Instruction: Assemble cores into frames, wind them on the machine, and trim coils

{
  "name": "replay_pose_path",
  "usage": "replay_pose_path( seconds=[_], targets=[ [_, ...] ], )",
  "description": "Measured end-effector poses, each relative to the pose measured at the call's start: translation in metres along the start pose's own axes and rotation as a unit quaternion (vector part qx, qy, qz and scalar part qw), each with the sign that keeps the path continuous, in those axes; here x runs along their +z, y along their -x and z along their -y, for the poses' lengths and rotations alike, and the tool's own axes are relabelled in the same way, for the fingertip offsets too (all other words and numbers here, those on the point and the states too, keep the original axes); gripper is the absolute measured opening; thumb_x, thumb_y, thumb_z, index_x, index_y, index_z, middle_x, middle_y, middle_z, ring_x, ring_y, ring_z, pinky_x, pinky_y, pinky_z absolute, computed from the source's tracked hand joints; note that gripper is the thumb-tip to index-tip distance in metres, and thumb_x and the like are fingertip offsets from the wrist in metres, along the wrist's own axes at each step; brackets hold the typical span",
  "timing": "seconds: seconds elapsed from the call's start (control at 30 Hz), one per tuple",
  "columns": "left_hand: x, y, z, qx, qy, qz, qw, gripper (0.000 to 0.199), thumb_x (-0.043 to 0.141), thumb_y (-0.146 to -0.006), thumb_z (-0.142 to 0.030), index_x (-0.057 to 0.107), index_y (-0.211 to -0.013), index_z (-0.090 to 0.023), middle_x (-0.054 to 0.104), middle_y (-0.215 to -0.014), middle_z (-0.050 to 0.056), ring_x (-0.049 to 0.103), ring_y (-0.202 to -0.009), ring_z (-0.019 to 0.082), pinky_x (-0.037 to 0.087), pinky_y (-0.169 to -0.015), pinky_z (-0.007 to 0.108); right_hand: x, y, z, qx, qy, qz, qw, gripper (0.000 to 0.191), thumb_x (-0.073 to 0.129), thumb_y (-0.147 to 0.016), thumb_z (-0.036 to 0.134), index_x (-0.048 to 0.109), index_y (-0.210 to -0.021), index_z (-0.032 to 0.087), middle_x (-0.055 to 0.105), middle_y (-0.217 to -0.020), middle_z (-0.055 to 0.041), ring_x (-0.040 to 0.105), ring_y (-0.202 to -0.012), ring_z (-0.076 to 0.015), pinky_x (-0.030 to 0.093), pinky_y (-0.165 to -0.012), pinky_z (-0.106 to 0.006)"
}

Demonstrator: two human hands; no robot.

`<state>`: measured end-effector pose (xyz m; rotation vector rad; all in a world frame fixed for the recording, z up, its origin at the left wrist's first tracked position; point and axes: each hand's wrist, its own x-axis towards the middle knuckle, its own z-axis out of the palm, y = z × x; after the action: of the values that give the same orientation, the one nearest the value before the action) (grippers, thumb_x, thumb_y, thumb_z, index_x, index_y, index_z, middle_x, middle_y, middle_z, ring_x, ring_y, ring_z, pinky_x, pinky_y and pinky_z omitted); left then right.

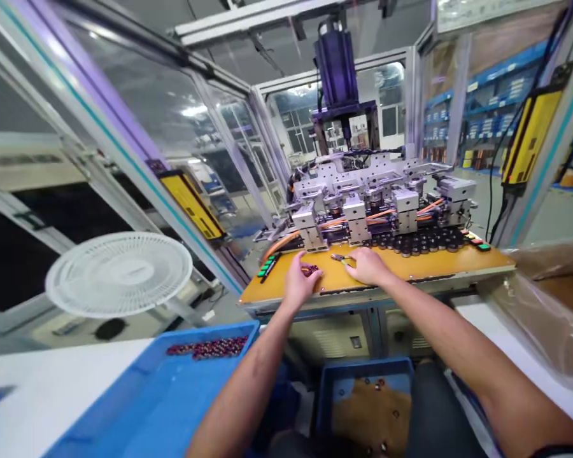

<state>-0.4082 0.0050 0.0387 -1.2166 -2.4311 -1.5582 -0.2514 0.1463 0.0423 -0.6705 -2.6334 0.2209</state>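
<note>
My left hand (304, 280) rests at the front of the yellow worktop (277, 286), its fingers curved around a small bunch of dark red and copper-coloured parts (310, 270). To its right, my right hand (365, 266) has its fingers closed on the handles of small pliers (342, 259), whose jaws point left. Behind both hands stands a metal machine (356, 219) with several clamp blocks and orange tubes. Rows of round black parts (417, 243) stand on the worktop right of my right hand.
A blue tray (172, 388) with many dark red parts (219, 347) lies at lower left. Below the worktop is a blue bin (325, 407). A white fan (119, 273) stands at left. Green buttons (268, 266) sit at the worktop's left end; yellow sensor bars (193, 205) flank the frame.
</note>
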Motion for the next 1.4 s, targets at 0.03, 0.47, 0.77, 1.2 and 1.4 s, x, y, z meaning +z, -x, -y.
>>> replay_pose_path(
  seconds=[0.03,0.47,0.77,1.2,1.4],
  targets=[
    [-0.001,0.006,-0.003,-0.011,0.034,-0.002,0.999,0.068,0.078,-0.064,-0.019,0.052,-0.127,-0.017,0.064,-0.076,-0.001,0.066,-0.067,0.017,0.055,-0.076,0.037,0.000,0.001,-0.001,-0.013,0.005,0.004,1.000,0.029,0.060,-0.095,0.036,0.062,-0.114,0.015,0.063,-0.118,-0.0085,0.062,-0.106,-0.0214,0.053,-0.093,-0.044],
    [-0.059,0.203,-0.043,0.025,0.397,0.003,0.918,0.074,0.079,-0.069,-0.005,0.046,-0.131,-0.025,0.070,-0.097,0.004,0.068,-0.083,0.012,0.057,-0.077,0.023,-0.048,0.048,0.042,-0.168,-0.116,-0.134,0.970,0.038,0.056,-0.094,0.031,0.060,-0.126,0.011,0.061,-0.130,-0.0185,0.057,-0.122,-0.0278,0.045,-0.106,-0.048],
    [-0.075,0.248,-0.037,0.160,0.285,-0.032,0.945,0.084,0.071,-0.075,0.004,0.038,-0.144,-0.031,0.067,-0.104,0.003,0.068,-0.086,0.011,0.059,-0.078,0.020,-0.065,0.164,0.092,-0.468,-0.132,0.002,0.874,0.019,0.053,-0.093,0.011,0.067,-0.103,0.019,0.072,-0.086,-0.0074,0.065,-0.073,-0.0183,0.049,-0.065,-0.032],
    [-0.059,0.260,-0.025,0.087,0.395,-0.003,0.915,0.072,0.068,-0.085,-0.007,0.035,-0.143,-0.032,0.072,-0.117,0.009,0.073,-0.093,0.015,0.060,-0.085,0.028,-0.049,0.200,0.083,-0.166,-0.445,0.193,0.859,0.026,0.072,-0.085,0.023,0.065,-0.109,0.025,0.065,-0.099,-0.0037,0.058,-0.067,-0.0106,0.047,-0.062,-0.025],
    [-0.054,0.267,-0.027,0.096,0.409,0.051,0.906,0.070,0.059,-0.089,-0.003,0.031,-0.146,-0.033,0.067,-0.127,0.012,0.070,-0.104,0.018,0.059,-0.087,0.030,-0.032,0.192,0.108,0.085,-0.626,0.235,0.738,0.020,0.074,-0.081,0.031,0.060,-0.073,0.019,0.054,-0.066,0.0035,0.052,-0.060,-0.0094,0.044,-0.056,-0.021]
  ],
)
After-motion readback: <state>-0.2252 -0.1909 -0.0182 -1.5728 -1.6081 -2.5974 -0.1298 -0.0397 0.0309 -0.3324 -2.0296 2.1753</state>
